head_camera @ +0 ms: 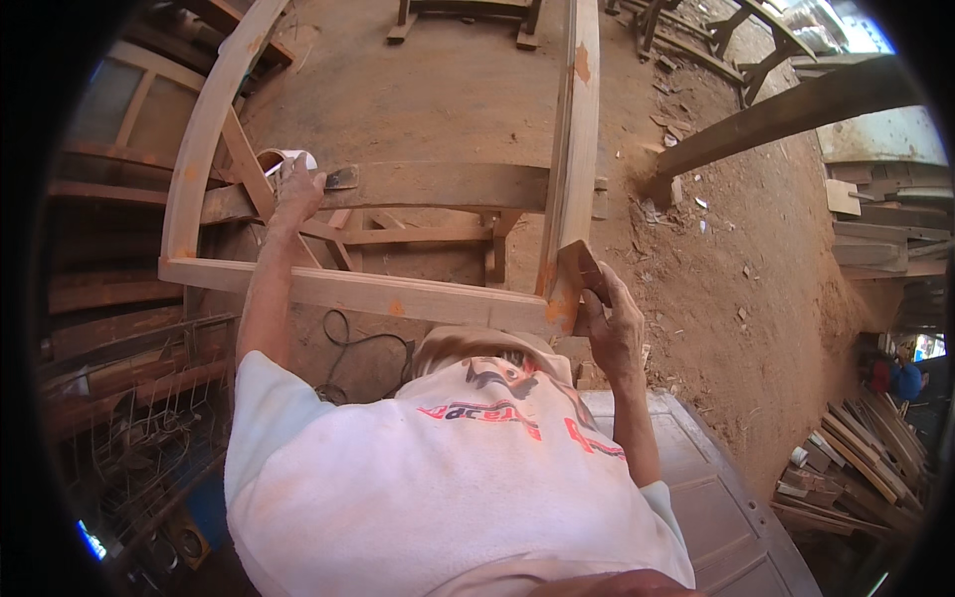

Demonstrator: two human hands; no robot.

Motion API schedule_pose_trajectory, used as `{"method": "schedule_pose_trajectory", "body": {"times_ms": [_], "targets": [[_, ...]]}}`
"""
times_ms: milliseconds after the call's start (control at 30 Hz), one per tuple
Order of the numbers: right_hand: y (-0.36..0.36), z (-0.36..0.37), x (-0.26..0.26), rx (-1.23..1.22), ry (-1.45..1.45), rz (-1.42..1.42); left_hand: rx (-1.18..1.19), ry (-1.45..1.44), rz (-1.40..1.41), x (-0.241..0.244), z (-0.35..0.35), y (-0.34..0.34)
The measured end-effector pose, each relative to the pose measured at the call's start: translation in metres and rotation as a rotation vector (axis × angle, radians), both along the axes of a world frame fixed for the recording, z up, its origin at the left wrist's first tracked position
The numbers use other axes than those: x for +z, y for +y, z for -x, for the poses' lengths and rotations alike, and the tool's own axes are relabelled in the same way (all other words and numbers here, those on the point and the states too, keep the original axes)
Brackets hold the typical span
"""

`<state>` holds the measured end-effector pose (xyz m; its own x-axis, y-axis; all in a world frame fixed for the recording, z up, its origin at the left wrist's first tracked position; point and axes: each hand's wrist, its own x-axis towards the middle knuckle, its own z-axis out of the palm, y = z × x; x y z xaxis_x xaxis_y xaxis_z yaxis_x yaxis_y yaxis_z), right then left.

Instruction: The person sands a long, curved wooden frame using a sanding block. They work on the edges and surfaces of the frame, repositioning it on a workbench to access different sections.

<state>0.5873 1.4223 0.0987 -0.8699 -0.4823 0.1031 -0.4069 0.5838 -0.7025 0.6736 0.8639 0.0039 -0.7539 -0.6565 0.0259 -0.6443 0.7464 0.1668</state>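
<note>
A wooden frame (462, 300) with orange-brown filler patches lies across in front of me. My right hand (615, 317) grips a small brown block or folded sheet, perhaps sandpaper (580, 269), against the frame's near right corner. My left hand (297, 186) is stretched over the frame's opening, at a white, curved object (302, 157) that looks like a container or roll; the fingers partly hide it, and whether they grip it is unclear. Beside that hand, a dark flat piece, perhaps a putty knife blade (343, 177), lies over a wooden bench beam (448, 185).
Wooden frames and boards (112, 298) stack up at the left, near a dark cable (365, 338). A panelled door (720, 492) lies at the lower right. A slanted post (776, 112) and lumber piles (858, 463) stand right. Another person (904, 379) is far right.
</note>
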Motion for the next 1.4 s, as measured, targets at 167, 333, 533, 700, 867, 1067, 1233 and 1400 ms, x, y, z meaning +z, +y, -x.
{"method": "schedule_pose_trajectory", "body": {"times_ms": [167,333,533,700,867,1067,1233,1400], "targets": [[-0.007,-0.017,-0.003,-0.228,0.034,0.223,-0.015,-0.326,-0.237,-0.026,-0.001,-0.06],[-0.007,-0.004,0.016,-0.374,0.148,0.51,-0.078,-0.237,-0.009,-0.033,-0.031,-0.05],[0.012,0.017,-0.019,-0.061,-0.278,0.381,0.029,-0.041,-0.043,0.009,-0.029,0.022],[0.056,0.037,-0.021,0.006,-0.11,0.441,-0.004,0.4,-0.814,0.097,0.018,0.184],[0.055,0.042,-0.001,0.13,0.123,0.566,0.014,0.611,-0.855,0.108,0.051,0.301],[0.072,0.048,-0.02,0.439,-0.191,0.423,0.193,0.715,-0.92,0.079,0.079,0.352],[0.085,0.071,-0.021,0.569,-0.169,0.335,0.239,0.702,-0.607,0.054,0.105,0.353],[0.094,0.113,-0.014,0.565,-0.113,0.333,0.25,0.476,-0.608,0.071,0.134,0.37]]}}
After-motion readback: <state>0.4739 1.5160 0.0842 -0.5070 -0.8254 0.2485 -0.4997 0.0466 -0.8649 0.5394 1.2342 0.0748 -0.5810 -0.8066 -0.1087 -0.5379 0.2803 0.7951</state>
